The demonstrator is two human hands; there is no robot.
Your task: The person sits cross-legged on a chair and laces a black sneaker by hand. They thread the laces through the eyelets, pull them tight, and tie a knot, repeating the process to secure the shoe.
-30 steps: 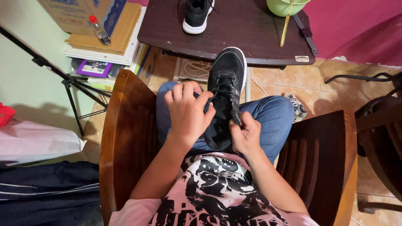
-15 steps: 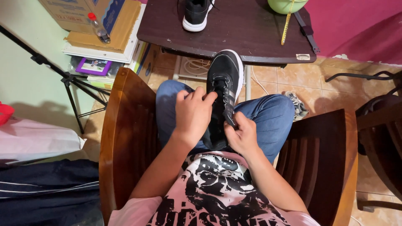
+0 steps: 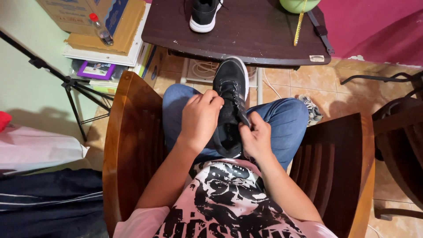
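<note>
Shoe (image 3: 231,94) on lap between both hands, table (image 3: 246,31) ahead, second shoe (image 3: 203,14) on it

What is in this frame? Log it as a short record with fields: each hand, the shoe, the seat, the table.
left hand: left hand curled over the laces of the black lace-up sneaker with white sole
right hand: right hand pinching a lace at the sneaker's right side
shoe: lies on the lap between the blue-jeaned thighs, toe pointing away
seat: brown wooden armchair
table: dark wooden table ahead, bearing a second black sneaker and a green round object
</note>
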